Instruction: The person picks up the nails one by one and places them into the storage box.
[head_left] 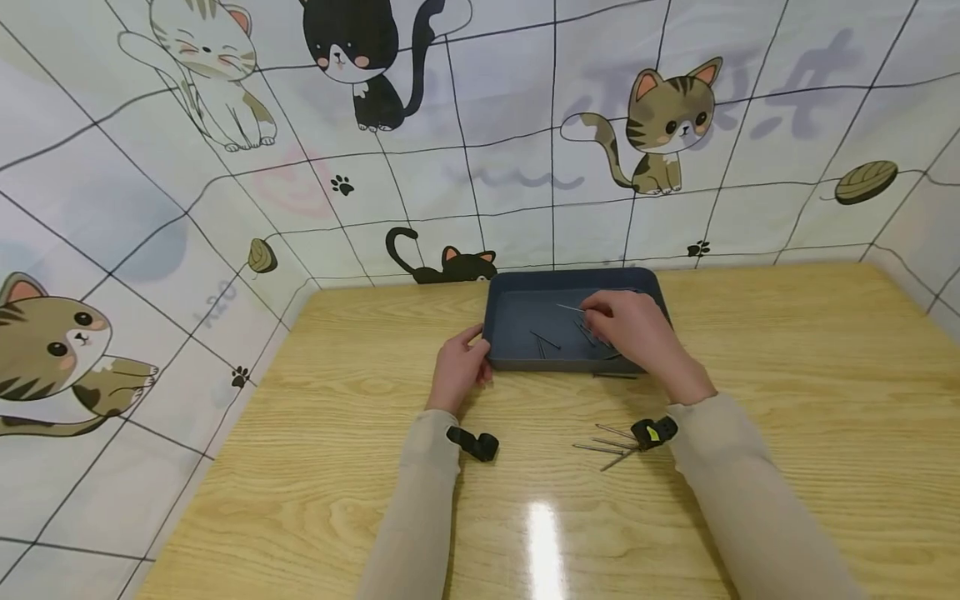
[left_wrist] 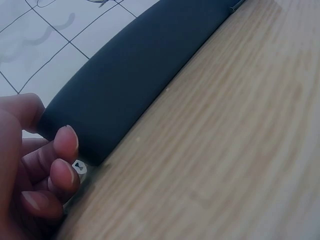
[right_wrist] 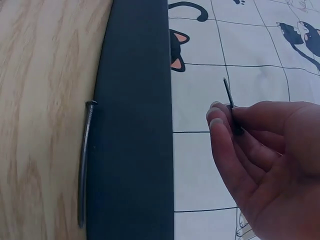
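A dark blue-grey tray (head_left: 525, 364) stands on the table with several nails (head_left: 546, 340) lying loose in it. At its front left corner my left hand (head_left: 459, 367) holds the tray, seen close up in the left wrist view with curled fingers (left_wrist: 65, 142) at the corner. Above the tray's right part, my right hand (head_left: 633, 325) pinches a nail (right_wrist: 227, 92) between thumb and fingertips. Its pointed end sticks out beyond the fingers, and its head shows below them. The right hand and forearm hide part of the tray's right side.
One nail (right_wrist: 86, 165) lies on the table along the tray's front wall. Nearer, several nails (head_left: 607, 446) lie in a loose group beside the right wrist, partly hidden by its camera (head_left: 654, 432). A cat-patterned wall covering (head_left: 517, 200) rises behind the wooden table (head_left: 315, 467).
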